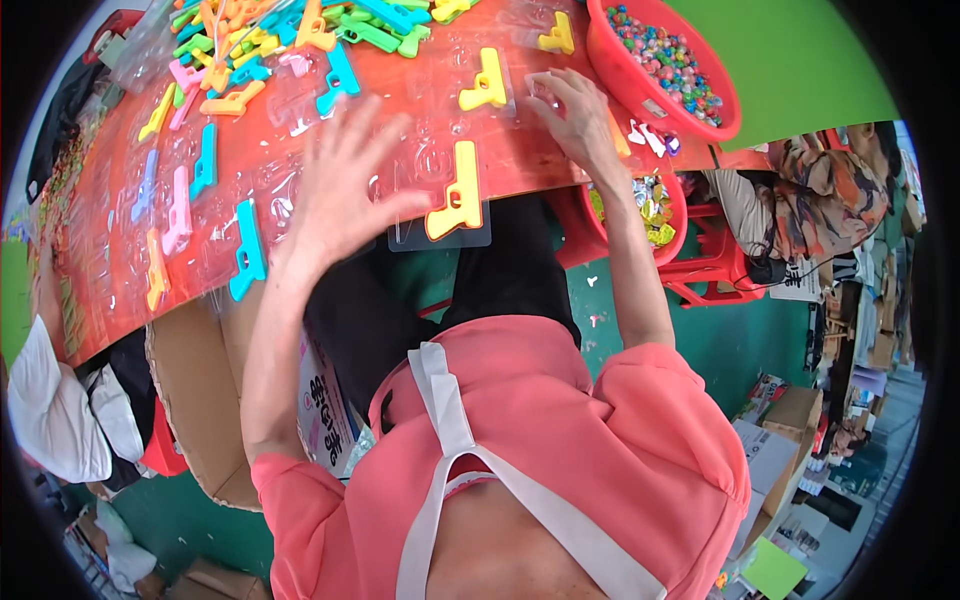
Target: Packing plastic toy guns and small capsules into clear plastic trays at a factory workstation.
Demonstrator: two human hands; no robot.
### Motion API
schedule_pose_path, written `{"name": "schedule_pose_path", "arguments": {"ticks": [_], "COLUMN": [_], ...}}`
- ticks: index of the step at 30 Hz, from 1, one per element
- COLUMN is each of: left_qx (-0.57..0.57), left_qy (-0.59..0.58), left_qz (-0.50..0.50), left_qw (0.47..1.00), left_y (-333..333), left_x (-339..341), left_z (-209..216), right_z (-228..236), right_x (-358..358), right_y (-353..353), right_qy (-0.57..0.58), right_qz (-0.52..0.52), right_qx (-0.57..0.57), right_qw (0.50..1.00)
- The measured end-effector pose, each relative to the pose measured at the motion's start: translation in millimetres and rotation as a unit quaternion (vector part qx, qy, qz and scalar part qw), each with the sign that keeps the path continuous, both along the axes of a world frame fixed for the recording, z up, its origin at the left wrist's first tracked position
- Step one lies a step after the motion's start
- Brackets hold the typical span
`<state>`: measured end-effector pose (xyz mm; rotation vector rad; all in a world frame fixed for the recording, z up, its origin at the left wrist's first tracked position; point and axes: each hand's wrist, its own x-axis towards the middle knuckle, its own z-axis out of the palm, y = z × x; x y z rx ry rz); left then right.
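Note:
My left hand hovers over the red table with its fingers spread and nothing in them. Right of its thumb, a yellow toy pistol lies in a clear plastic blister tray that juts past the table's near edge. My right hand is further right, thumb and forefinger apart beside a bit of clear plastic. Between the hands and farther back lies another yellow toy pistol. A blue toy pistol rests just beyond my left fingertips.
Coloured toy pistols are heaped at the back; others, including a teal one, lie in trays at left. A red basin of colourful beads stands at right. Below it are a basin of gold-wrapped pieces and a red stool.

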<state>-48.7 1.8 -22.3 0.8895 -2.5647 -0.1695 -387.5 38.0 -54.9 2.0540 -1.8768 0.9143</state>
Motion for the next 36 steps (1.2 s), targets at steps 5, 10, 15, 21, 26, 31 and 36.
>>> {"name": "schedule_pose_path", "arguments": {"ticks": [5,10,15,21,26,31,36], "left_qx": [0.081,0.09,0.078,0.03,0.065,0.077,0.064], "left_qy": [-0.044,-0.029,-0.067,0.002,-0.013,-0.018,0.012], "left_qz": [-0.094,-0.098,-0.107,-0.096,-0.11,-0.11,-0.103], "left_qw": [0.991,0.991,0.989,0.995,0.992,0.991,0.993], "left_y": [45.0,51.5,74.5,92.9,123.3,148.1,151.9], "left_x": [-15.9,-31.0,-45.0,-51.1,-35.3,-16.1,-6.4], "left_z": [-5.0,-25.0,-21.1,-38.4,-27.6,-23.5,-13.4], "right_z": [-19.0,-15.6,0.2,-2.0,0.1,4.6,3.8], "right_x": [-21.0,-14.4,29.3,48.5,59.8,76.2,85.5], "right_y": [18.7,14.7,-11.2,-39.1,-29.3,-11.9,-8.7], "right_qy": [0.016,-0.04,-0.027,0.014,0.016,0.026,-0.003], "right_qz": [-0.047,-0.047,0.091,0.163,0.162,0.172,0.221], "right_qx": [0.035,0.057,-0.011,0.078,0.093,0.102,0.081], "right_qw": [0.998,0.996,0.995,0.983,0.982,0.979,0.972]}}
